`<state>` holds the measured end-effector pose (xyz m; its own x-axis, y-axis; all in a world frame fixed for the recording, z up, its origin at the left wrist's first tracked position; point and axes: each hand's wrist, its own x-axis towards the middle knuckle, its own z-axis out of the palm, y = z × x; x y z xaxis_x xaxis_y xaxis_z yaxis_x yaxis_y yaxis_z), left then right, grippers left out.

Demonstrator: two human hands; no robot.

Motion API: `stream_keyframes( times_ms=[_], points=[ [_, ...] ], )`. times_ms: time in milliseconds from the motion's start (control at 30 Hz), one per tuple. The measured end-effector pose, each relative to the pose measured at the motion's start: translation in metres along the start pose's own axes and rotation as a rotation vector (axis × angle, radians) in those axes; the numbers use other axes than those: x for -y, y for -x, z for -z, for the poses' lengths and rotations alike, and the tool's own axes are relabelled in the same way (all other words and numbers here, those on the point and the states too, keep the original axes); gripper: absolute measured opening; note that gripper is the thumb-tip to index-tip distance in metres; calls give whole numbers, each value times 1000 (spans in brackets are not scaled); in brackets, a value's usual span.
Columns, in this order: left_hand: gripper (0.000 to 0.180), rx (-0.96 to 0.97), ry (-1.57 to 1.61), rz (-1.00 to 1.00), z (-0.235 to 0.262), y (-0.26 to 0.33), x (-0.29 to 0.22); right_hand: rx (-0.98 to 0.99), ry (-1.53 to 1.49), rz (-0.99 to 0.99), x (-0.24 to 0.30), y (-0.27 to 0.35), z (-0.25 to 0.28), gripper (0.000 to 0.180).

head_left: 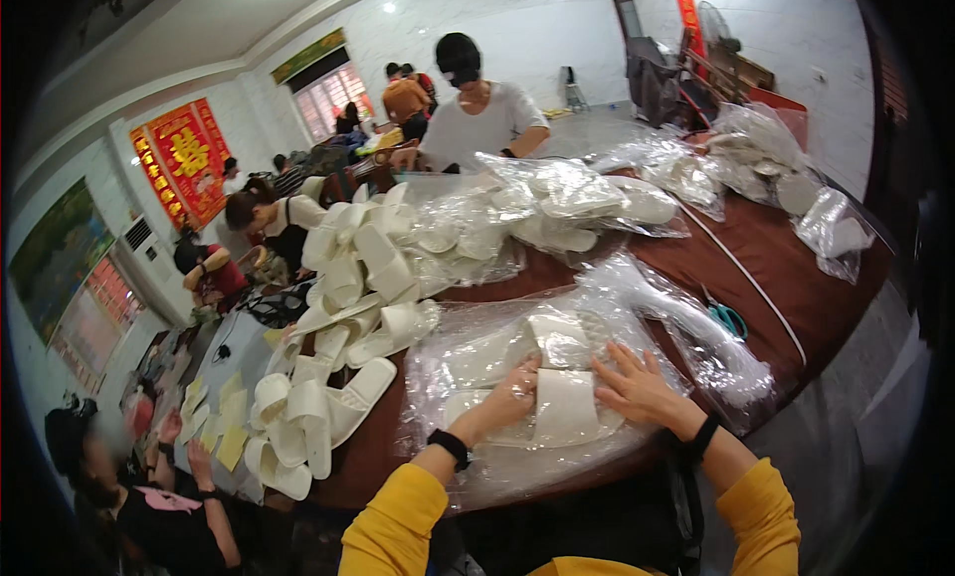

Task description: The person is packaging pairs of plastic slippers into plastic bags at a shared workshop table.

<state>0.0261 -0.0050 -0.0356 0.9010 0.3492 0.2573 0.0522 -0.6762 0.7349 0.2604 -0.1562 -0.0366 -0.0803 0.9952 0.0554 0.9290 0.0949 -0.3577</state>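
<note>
With both hands on the slippers [564,402], left hand [514,389] gripping their edge and right hand [637,385] flat with fingers spread, keep them square inside the bag [497,477].

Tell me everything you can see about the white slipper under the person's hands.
The white slipper is an open-toed slide with a broad band across the front, in what looks like soft pale fabric or foam. It lies flat on crinkled clear plastic bags near the table's front edge, among other bagged slippers. The left hand presses its left side, fingers curled over the band. The right hand rests spread beside it on the right, fingertips at its edge. Whether it sits inside a bag cannot be told.
</note>
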Motion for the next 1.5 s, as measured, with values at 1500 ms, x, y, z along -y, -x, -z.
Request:
stream_keyframes(
  times_ms=[1500],
  points=[
    [61, -233, -394, 370, -46, 59, -111, -671, -555, -132, 25, 125, 70, 22]
  ],
)
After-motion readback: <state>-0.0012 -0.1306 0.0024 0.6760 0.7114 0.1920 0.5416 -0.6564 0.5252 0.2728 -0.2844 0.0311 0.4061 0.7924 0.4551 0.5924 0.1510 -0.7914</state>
